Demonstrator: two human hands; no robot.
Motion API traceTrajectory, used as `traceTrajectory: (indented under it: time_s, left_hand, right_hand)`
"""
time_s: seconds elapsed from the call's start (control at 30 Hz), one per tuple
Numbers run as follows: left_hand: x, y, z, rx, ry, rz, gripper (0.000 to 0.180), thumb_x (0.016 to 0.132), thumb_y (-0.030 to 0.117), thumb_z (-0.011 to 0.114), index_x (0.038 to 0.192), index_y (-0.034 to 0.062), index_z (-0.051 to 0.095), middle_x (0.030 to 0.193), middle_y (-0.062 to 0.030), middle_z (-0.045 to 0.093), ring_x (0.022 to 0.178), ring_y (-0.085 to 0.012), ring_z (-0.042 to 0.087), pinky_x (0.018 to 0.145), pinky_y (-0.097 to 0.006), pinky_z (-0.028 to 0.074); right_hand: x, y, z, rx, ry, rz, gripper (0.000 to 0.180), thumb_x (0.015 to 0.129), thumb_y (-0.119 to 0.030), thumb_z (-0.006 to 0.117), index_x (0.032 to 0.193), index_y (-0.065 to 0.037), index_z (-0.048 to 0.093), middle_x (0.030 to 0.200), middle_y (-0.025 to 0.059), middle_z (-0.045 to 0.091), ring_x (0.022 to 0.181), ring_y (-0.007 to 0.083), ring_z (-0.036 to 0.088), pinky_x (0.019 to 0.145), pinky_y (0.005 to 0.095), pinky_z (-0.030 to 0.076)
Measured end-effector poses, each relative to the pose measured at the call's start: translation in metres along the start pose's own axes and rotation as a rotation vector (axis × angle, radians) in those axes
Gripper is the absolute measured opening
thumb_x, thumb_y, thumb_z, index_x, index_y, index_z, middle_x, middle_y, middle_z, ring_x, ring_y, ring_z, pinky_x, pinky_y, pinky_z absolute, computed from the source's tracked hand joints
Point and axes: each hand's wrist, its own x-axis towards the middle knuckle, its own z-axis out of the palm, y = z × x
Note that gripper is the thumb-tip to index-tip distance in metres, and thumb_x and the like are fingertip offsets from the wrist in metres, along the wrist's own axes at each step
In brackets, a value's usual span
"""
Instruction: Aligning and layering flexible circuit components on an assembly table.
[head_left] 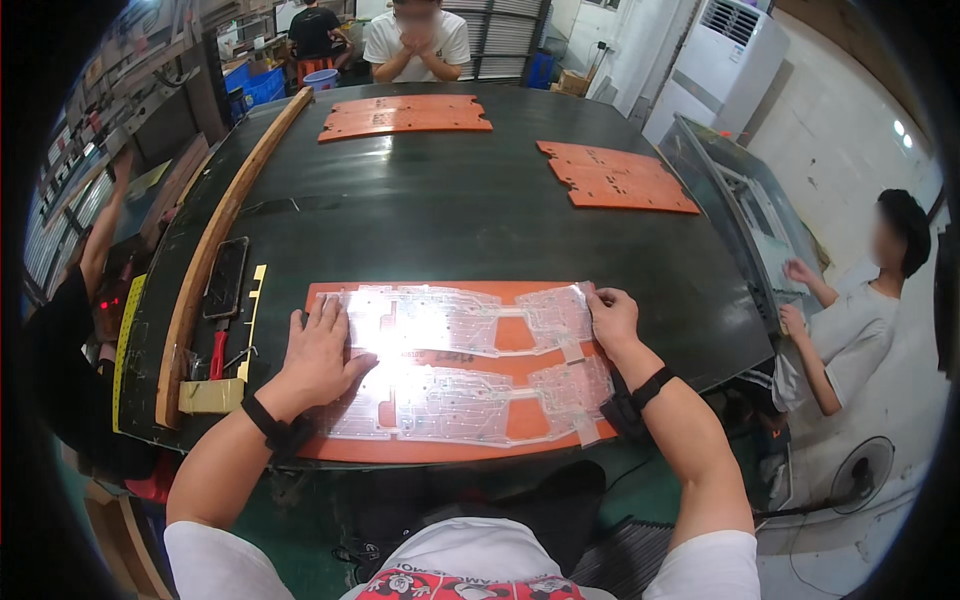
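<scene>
Two clear plastic circuit films, printed with fine traces like keyboard membranes, lie one behind the other on an orange board (520, 288) at the table's near edge. My left hand (322, 350) rests flat on the left end of the far circuit film (450, 318), fingers spread. At that film's far right corner, my right hand (612, 318) has its fingers bent together in a pinch on the edge. The near circuit film (460, 400) lies closer to me, untouched by my fingers. Small clear tabs stick out at the films' right ends. Glare hides part of the print.
Two more orange boards (405, 116) (620, 177) lie farther back on the dark table (420, 220). Along the left run a wooden strip (235, 195), a phone (226, 278), a red-handled tool (219, 350) and a tan block (212, 397). Other people are around the table.
</scene>
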Motion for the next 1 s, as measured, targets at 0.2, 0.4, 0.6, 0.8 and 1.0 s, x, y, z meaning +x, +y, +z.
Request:
traceTrajectory:
  time_s: [0.2, 0.4, 0.6, 0.8, 1.0]
  left_hand:
    - [0.001, -0.001, -0.008, 0.137, 0.035, 0.119, 0.081, 0.083, 0.054, 0.054, 0.129, -0.0112, 0.04, 0.138, -0.026, 0.036, 0.134, -0.0378, 0.025, 0.108, -0.054, 0.018]
    - [0.006, -0.006, -0.014, 0.231, 0.058, 0.241, 0.081, 0.082, 0.058, 0.052, 0.12, -0.0129, 0.05, 0.129, -0.0248, 0.046, 0.128, -0.0357, 0.035, 0.107, -0.05, 0.021]
    - [0.005, -0.017, -0.007, 0.131, 0.081, 0.248, 0.085, 0.079, 0.059, 0.055, 0.122, -0.0138, 0.046, 0.128, -0.0258, 0.045, 0.124, -0.0366, 0.039, 0.103, -0.047, 0.026]
    - [0.01, -0.005, -0.011, 0.174, 0.051, 0.168, 0.08, 0.079, 0.059, 0.055, 0.114, -0.0128, 0.052, 0.119, -0.0231, 0.05, 0.113, -0.0348, 0.046, 0.09, -0.043, 0.033]
    - [0.042, 0.069, -0.011, 0.044, -0.101, 0.328, 0.082, 0.084, 0.058, 0.049, 0.132, -0.0066, 0.035, 0.14, -0.0258, 0.034, 0.136, -0.0402, 0.023, 0.107, -0.057, 0.02]
  right_hand:
    - [-0.002, -0.007, -0.004, -0.051, -0.001, -0.005, 0.024, 0.079, -0.016, 0.065, 0.091, 0.004, 0.065, 0.088, 0.0173, 0.065, 0.082, 0.027, 0.064, 0.075, 0.0347, 0.049]
    - [-0.015, -0.021, -0.023, -0.135, -0.102, -0.241, 0.029, 0.081, -0.017, 0.062, 0.102, 0.003, 0.062, 0.11, 0.0226, 0.058, 0.1, 0.0339, 0.057, 0.087, 0.0382, 0.045]
    - [-0.038, -0.032, -0.035, -0.504, -0.536, -0.567, 0.055, 0.087, -0.042, 0.05, 0.13, -0.008, 0.049, 0.143, 0.0297, 0.024, 0.131, 0.0482, 0.022, 0.107, 0.0506, 0.021]
    - [-0.039, -0.046, -0.039, -0.71, -0.582, -0.555, 0.059, 0.088, -0.048, 0.048, 0.132, -0.01, 0.048, 0.145, 0.0283, 0.022, 0.135, 0.0461, 0.018, 0.109, 0.0548, 0.015]
    - [-0.04, -0.056, -0.042, -0.755, -0.606, -0.551, 0.059, 0.088, -0.05, 0.048, 0.13, -0.008, 0.051, 0.145, 0.0267, 0.024, 0.135, 0.0447, 0.018, 0.109, 0.056, 0.014]
